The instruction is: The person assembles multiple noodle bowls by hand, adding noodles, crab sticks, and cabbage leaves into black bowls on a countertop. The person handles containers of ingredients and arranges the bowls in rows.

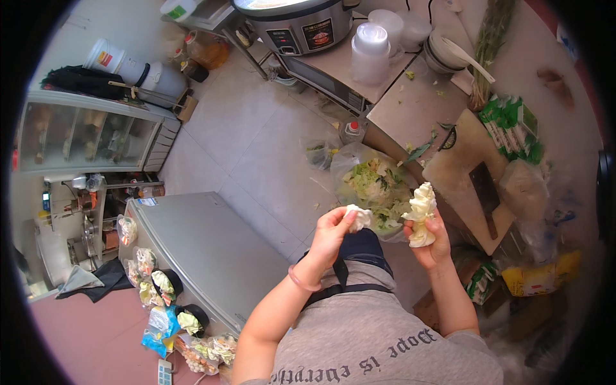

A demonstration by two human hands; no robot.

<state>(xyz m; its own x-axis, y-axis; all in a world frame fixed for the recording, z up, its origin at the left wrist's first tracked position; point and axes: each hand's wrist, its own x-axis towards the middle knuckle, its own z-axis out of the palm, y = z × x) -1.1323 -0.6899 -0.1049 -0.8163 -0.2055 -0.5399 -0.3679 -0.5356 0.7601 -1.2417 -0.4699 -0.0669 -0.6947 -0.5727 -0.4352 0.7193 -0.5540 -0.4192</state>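
Observation:
My left hand (328, 235) is closed on a small whitish piece of cabbage leaf (360, 219), pinched between thumb and fingers. In my right hand (435, 245) is a crinkled, pale yellow cabbage heart (422, 206), held upright with the fingers wrapped round its lower part. The two pieces are apart from each other, both in front of my body. Just beyond them on the floor stands a clear plastic bag (343, 168), gaping at the top, with green and yellow leaf scraps (378, 186) inside.
To the right, a counter carries a cutting board (452, 151) with a dark cleaver (484, 192) and green packets (511, 128). A large cooker (301, 29) and stacked plastic tubs (370, 58) stand farther off. A grey-topped cabinet (205, 244) is at left, vegetable bags beside it.

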